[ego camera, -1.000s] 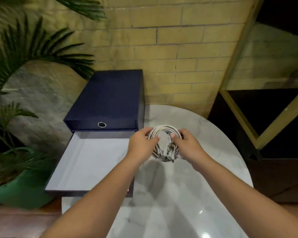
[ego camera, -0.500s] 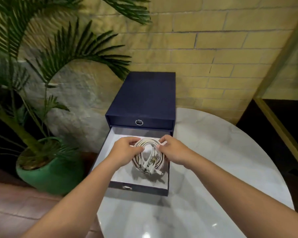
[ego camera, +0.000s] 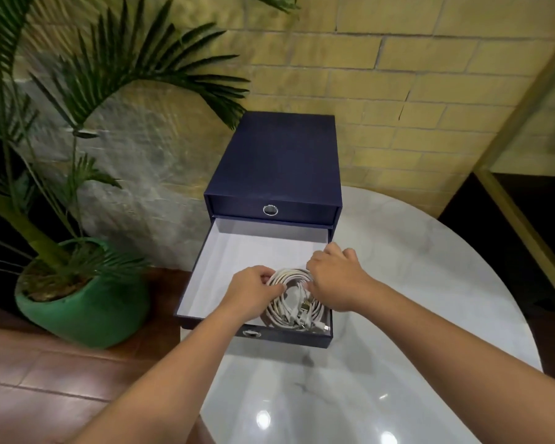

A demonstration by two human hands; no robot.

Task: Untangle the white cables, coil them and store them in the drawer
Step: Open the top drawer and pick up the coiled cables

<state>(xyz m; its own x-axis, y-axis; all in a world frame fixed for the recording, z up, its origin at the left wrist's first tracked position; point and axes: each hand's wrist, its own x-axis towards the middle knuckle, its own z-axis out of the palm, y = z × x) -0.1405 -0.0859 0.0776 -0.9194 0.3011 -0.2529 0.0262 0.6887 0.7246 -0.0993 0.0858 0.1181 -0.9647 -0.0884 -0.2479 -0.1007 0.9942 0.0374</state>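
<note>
In the head view, the left hand point(ego camera: 255, 288) pinched the left side of the coiled white cables point(ego camera: 293, 304) with curled fingers, and the right hand point(ego camera: 332, 277) had its fingers curled over the right side of the coil, so both hands gripped the same bundle. The coil was inside the open drawer point(ego camera: 228, 264), low in the corner below the grip, but it could not be told if it rested fully on the drawer floor. Nothing seemed to tie the loops, so the coil could probably spring open and tangle again when the hands let go. The loose plug ends point(ego camera: 314, 323) lay just under the grip, against the front wall, and they could climb over it and be caught when the drawer closes. The drawer was pulled far out toward the person, and its side left of the grip seemed to hang past the marble table point(ego camera: 414, 283), so a hard push down could perhaps tip the dark blue box point(ego camera: 276, 155) beyond the hands. Far to the left of the grip stood a palm in a green pot point(ego camera: 87, 309), with a yellow brick wall point(ego camera: 398, 75) behind. Nothing stood in the way of the hands.
</note>
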